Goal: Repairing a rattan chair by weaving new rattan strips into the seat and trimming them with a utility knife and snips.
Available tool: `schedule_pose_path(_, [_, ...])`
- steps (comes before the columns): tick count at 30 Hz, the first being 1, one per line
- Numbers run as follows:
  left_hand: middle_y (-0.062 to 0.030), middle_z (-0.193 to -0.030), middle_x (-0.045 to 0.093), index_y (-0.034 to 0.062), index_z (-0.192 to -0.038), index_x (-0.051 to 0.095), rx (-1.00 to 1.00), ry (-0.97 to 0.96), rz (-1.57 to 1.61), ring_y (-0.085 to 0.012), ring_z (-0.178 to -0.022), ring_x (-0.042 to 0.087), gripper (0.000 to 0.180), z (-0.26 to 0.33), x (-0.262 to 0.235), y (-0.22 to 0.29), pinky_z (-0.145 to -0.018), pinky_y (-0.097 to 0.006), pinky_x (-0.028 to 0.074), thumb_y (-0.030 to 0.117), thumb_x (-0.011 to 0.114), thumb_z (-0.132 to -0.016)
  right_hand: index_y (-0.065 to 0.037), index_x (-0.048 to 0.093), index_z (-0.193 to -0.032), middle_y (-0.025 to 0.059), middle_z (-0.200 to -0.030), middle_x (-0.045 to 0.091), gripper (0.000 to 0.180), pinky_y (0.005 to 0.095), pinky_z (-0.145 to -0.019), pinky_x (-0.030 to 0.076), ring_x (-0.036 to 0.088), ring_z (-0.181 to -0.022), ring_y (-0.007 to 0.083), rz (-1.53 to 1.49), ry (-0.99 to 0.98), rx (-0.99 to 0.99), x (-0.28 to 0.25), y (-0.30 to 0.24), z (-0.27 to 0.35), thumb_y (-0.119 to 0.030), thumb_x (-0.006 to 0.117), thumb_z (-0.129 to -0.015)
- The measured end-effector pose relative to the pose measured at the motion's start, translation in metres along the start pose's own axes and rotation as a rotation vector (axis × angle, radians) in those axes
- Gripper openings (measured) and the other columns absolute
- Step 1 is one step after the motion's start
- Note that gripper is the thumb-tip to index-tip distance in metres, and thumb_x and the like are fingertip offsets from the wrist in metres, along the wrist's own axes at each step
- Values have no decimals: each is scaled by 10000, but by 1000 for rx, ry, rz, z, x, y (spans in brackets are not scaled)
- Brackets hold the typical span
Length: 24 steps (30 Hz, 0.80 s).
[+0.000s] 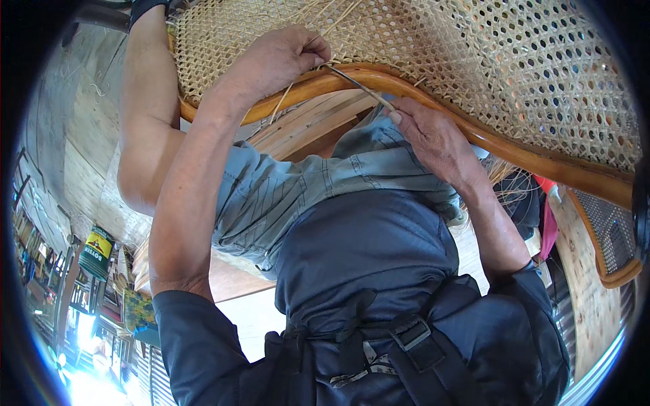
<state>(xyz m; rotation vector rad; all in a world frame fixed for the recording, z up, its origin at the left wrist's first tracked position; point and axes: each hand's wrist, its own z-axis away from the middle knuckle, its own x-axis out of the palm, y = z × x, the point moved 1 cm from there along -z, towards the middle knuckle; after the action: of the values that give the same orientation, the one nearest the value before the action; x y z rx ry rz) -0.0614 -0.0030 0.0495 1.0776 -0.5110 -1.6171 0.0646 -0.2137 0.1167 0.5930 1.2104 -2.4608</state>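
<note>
A chair panel of woven cane (420, 40) in a curved brown wooden frame (542, 145) lies across the top of the view. My left hand (288, 57) rests over the frame's edge, its thumb and fingers pinched together at the weave; what lies between the fingertips is too small to make out. My right hand (433, 139), below the frame, is closed on a thin, dark, awl-like tool (359, 86). That tool slants up and left over the wood, its far end beside my left fingertips. A loose cane strand (282, 103) hangs below the frame near my left wrist.
More loose strands (342, 17) lie on the weave. Wooden boards (318, 122) show under the frame. A bundle of cane strands (508, 186) and another cane-panelled piece (606, 233) are at right. A green can (97, 254) stands at far left.
</note>
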Motion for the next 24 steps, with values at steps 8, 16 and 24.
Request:
schedule_pose_path(8, [-51,-879,651,32,-974,628,-13,32,12,-138,-809,588,149,3,3,-1,-755,-269,453,108,592,-851,-20,549,-993,217,-736,564,238,440,-628,440,566,-710,391,-56,8,42,5,3,-1,-235,456,-947])
schedule_pose_path(16, [-72,-885,622,51,-984,626,77,127,-113,-175,-812,588,150,5,9,-2,-748,-289,455,98,580,-849,-17,564,-1092,112,-777,552,334,315,-678,438,526,-703,201,-104,-7,70,8,8,-1,-298,429,-971])
schedule_pose_path(24, [-98,-917,584,59,-957,613,243,219,-249,-259,-860,594,127,9,15,-7,-766,-333,473,89,583,-837,-12,563,-1091,100,-759,533,317,310,-672,437,512,-692,194,-94,-20,111,5,2,-1,-276,436,-971])
